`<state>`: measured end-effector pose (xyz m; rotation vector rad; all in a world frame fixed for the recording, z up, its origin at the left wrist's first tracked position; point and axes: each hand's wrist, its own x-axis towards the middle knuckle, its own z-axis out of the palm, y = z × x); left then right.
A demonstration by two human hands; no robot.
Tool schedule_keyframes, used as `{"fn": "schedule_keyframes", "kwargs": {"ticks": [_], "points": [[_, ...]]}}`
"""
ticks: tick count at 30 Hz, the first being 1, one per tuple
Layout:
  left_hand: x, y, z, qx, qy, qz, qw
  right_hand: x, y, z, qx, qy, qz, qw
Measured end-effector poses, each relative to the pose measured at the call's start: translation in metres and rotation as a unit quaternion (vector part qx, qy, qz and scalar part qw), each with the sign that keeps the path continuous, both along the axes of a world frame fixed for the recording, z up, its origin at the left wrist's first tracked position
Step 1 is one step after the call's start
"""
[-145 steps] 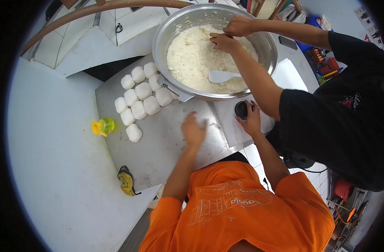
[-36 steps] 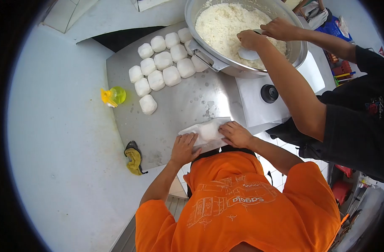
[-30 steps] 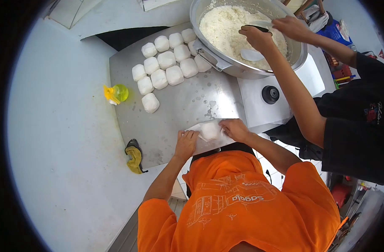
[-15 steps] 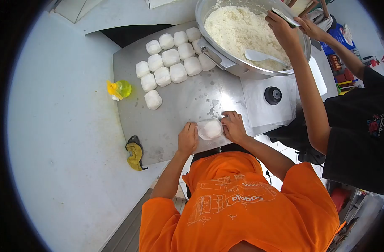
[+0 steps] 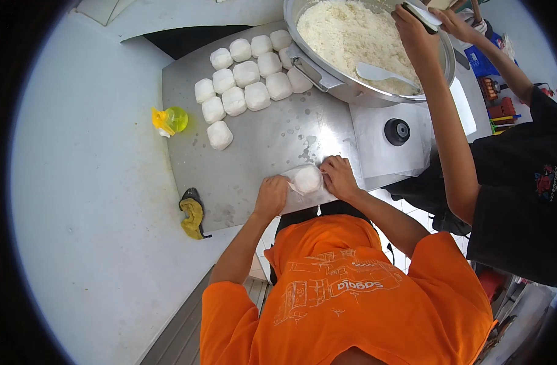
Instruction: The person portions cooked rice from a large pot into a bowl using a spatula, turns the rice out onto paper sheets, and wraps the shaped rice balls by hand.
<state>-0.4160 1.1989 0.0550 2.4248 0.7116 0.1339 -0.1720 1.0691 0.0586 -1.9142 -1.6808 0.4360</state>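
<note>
A round white rice portion in thin wrapping paper (image 5: 308,180) sits near the front edge of the metal table. My left hand (image 5: 272,196) is closed on the paper's left end, and my right hand (image 5: 340,179) pinches its right end. The paper is gathered at both sides of the mound. Beyond my hands, several wrapped white rice portions (image 5: 234,101) stand in rows on the table.
A big metal pot of cooked rice (image 5: 345,42) with a white rice paddle (image 5: 379,72) stands at back right. A co-worker's hands (image 5: 420,36) hold a tool above it. White paper sheets (image 5: 376,146), a black round mold (image 5: 397,131), a yellow-green bottle (image 5: 177,120) and a yellow cloth (image 5: 193,217) lie around.
My hands have drawn the paper's ends tighter, and the wrapped mound looks rounder. The co-worker's hands have shifted slightly to the right. The view has moved a little.
</note>
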Motion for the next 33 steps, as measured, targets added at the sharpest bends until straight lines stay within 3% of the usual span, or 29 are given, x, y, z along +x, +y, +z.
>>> {"fn": "schedule_keyframes", "kwargs": {"ticks": [2,5,8,10,14,17,20,23,26,28,30,33], "points": [[0.012,-0.005,0.006,-0.100,0.092,0.124,0.983,0.001,0.000,-0.001,0.004,0.008,0.005,1.000],[0.029,-0.010,0.021,-0.048,0.017,0.173,0.984,0.003,-0.001,-0.007,0.010,0.021,0.017,1.000],[0.037,-0.005,0.048,0.167,-0.021,0.115,0.979,0.006,-0.006,-0.018,0.048,0.018,0.047,0.998],[0.035,-0.002,0.019,0.109,-0.011,0.100,0.989,0.007,-0.009,-0.017,0.053,-0.054,0.083,0.994],[0.043,-0.008,0.012,0.060,0.046,0.109,0.991,0.012,-0.011,-0.009,0.056,-0.150,0.146,0.976],[0.042,-0.026,0.001,0.028,0.063,0.124,0.990,0.014,-0.013,-0.004,0.048,-0.157,0.180,0.970],[0.029,-0.042,0.014,-0.014,0.059,0.148,0.987,0.002,-0.023,0.006,0.053,-0.153,0.130,0.978],[0.034,-0.075,0.034,0.033,0.025,0.207,0.978,-0.010,-0.031,0.014,0.055,-0.155,0.105,0.981],[0.077,-0.083,0.025,-0.072,-0.037,0.346,0.935,-0.004,-0.022,-0.009,0.027,-0.054,0.129,0.990],[0.095,-0.050,0.032,-0.262,-0.050,0.379,0.886,-0.002,-0.012,-0.005,0.030,-0.048,0.175,0.983],[0.084,-0.008,0.049,-0.473,-0.073,0.365,0.799,0.000,0.000,0.012,0.073,-0.043,0.208,0.975],[0.047,0.024,0.089,-0.590,-0.079,0.194,0.780,-0.006,0.010,0.054,0.173,-0.026,0.223,0.959]]}}
